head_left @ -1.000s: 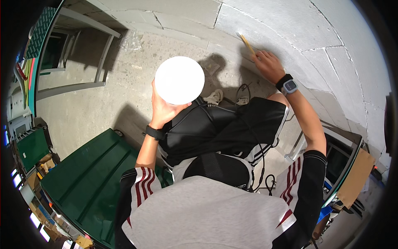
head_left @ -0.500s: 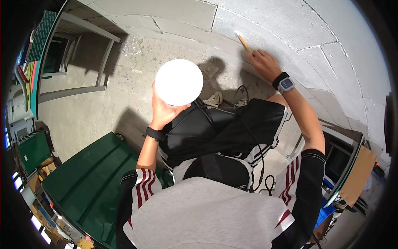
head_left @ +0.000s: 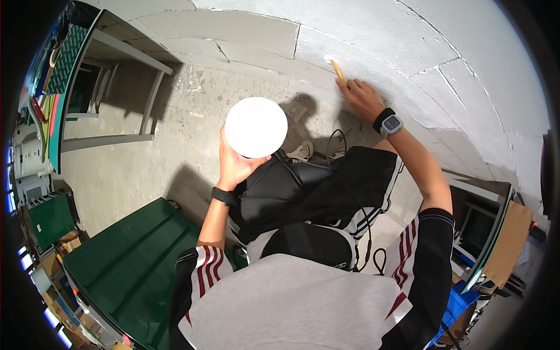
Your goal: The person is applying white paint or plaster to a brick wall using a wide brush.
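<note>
My left hand [head_left: 235,168] is wrapped round a white, round tub [head_left: 256,128]. From above only a plain white disc shows, so I cannot tell whether it is a lid or the contents. My right hand [head_left: 363,98] grips a thin paintbrush [head_left: 338,71] by its pale wooden handle. The brush tip meets a white wet-looking patch low on the block wall [head_left: 379,44], and its bristles are too small to make out. Parts of the wall around it look coated white, while the lower blocks are greyer.
A grey-framed table [head_left: 111,142] stands at the left. Close to my left elbow is a large dark green lid [head_left: 134,256]. Crumpled clear plastic [head_left: 189,79] lies on the concrete floor. Black cables [head_left: 359,198] run over my lap. Cardboard [head_left: 506,245] and a blue bin [head_left: 458,306] are at the right.
The whole view has shifted slightly, so the scene sits lower. The brush tip stays at about the same wall spot, its handle tilted a little more upright. Both hands keep their holds.
</note>
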